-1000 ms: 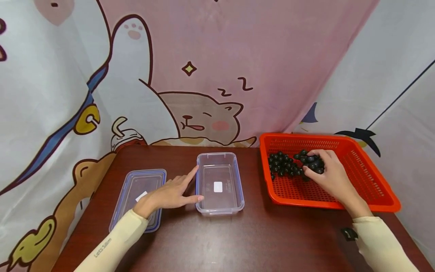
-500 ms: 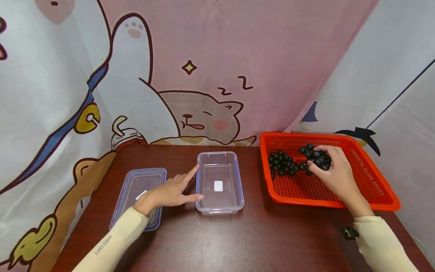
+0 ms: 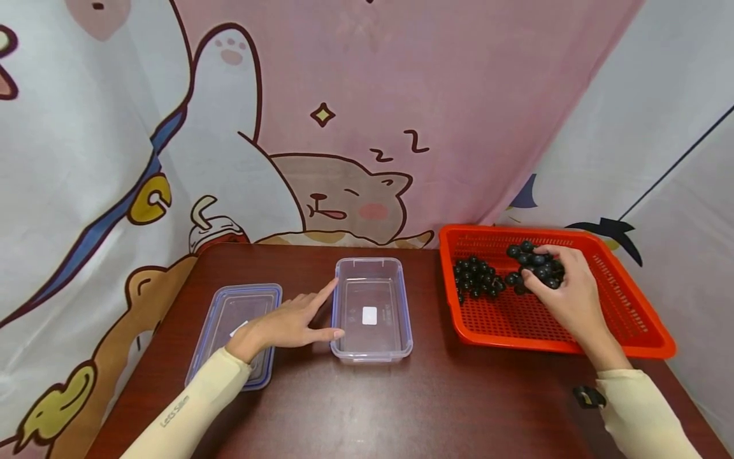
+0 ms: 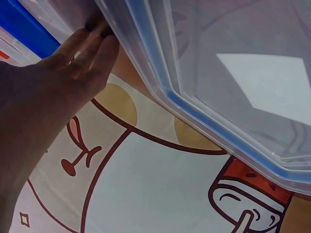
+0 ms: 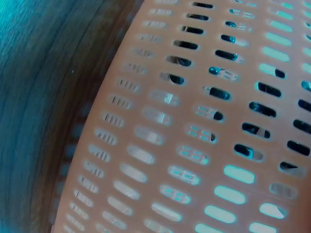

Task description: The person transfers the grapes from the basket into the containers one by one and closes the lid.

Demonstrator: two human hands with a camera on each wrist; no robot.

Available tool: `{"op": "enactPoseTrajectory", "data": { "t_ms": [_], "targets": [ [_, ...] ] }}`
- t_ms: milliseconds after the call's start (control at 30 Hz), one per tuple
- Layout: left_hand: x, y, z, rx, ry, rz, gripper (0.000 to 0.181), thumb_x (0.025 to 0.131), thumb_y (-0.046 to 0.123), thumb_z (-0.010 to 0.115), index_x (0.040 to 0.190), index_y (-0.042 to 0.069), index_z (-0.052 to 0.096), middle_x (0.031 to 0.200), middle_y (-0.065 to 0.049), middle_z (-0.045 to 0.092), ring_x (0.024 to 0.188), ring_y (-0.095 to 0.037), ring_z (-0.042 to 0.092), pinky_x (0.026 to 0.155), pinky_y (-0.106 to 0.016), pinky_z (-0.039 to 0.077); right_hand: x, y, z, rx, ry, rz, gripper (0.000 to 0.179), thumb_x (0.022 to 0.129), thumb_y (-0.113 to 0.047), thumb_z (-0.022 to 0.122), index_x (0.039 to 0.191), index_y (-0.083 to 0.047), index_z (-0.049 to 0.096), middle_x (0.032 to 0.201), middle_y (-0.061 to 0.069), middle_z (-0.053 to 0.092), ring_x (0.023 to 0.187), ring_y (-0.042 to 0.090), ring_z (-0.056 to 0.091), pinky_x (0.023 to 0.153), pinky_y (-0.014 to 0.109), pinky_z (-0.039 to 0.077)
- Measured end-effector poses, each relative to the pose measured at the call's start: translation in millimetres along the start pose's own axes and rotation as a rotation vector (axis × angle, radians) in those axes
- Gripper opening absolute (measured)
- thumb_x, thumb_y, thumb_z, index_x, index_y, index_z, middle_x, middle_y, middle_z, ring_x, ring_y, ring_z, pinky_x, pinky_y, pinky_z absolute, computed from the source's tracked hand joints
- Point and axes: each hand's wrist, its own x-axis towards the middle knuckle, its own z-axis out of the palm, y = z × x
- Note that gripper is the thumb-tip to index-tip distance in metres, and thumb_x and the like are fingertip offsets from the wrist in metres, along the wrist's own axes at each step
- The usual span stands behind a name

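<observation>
Right fingers (image 3: 564, 256) curl round grapes (image 3: 538, 260), partly hiding them; left fingers (image 3: 323, 296) spread, touching box (image 3: 368, 341).

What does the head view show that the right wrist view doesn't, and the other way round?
Only the head view: the left hand touching the clear container, a flatter clear blue-edged piece, the right hand holding a bunch of dark grapes, and the printed backdrop.

Only the right wrist view: a close-up basket wall filling most of the frame, with dark shapes showing through, too unclear to identify.

Both: the slotted basket and the tabletop beside it, though their colours differ.
</observation>
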Motion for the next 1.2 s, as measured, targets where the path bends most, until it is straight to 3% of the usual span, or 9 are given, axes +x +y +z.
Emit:
{"op": "enactPoseTrajectory", "data": {
  "t_ms": [200, 433, 667, 1200],
  "targets": [
    [0.4, -1.2, 0.1, -0.013, 0.006, 0.018, 0.111, 0.097, 0.076, 0.065, 0.178, 0.030, 0.005, 0.174, -0.019, 0.031, 0.157, -0.048, 0.030, 0.120, -0.071, 0.028, -1.9, -7, 2, 0.022, 0.001, -0.002, 0.048, 0.099, -0.021, 0.082, 0.142, -0.010, 0.065, 0.138, 0.015, 0.056, 0.114, 0.024, 0.045, 0.083, 0.026, 0.040],
    [1.0, -0.6, -2.6, -0.015, 0.018, 0.041, 0.111, 0.098, 0.073, 0.068, 0.178, 0.028, 0.007, 0.175, -0.021, 0.028, 0.158, -0.050, 0.027, 0.121, -0.072, 0.025, -1.0, -13, 5, 0.045, 0.002, -0.008, 0.048, 0.098, -0.021, 0.083, 0.141, -0.010, 0.065, 0.139, 0.015, 0.056, 0.119, 0.026, 0.047, 0.087, 0.032, 0.037],
    [3.9, -3.0, -4.8, -0.005, 0.041, 0.076, 0.113, 0.096, 0.071, 0.072, 0.178, 0.024, 0.009, 0.172, -0.020, 0.035, 0.154, -0.048, 0.034, 0.118, -0.070, 0.033, 2.1, -21, 10, 0.061, 0.010, -0.026, 0.049, 0.097, -0.020, 0.084, 0.141, -0.010, 0.065, 0.138, 0.012, 0.056, 0.114, 0.021, 0.046, 0.084, 0.028, 0.039],
    [3.4, -2.8, -2.6, -0.013, 0.050, 0.080, 0.114, 0.096, 0.069, 0.075, 0.178, 0.020, 0.013, 0.169, -0.025, 0.036, 0.154, -0.050, 0.034, 0.118, -0.072, 0.032, 5.1, -53, 25, 0.109, 0.032, -0.087, 0.046, 0.095, -0.018, 0.085, 0.137, -0.012, 0.068, 0.133, 0.007, 0.060, 0.115, 0.015, 0.049, 0.090, 0.021, 0.038]
  ]
}}
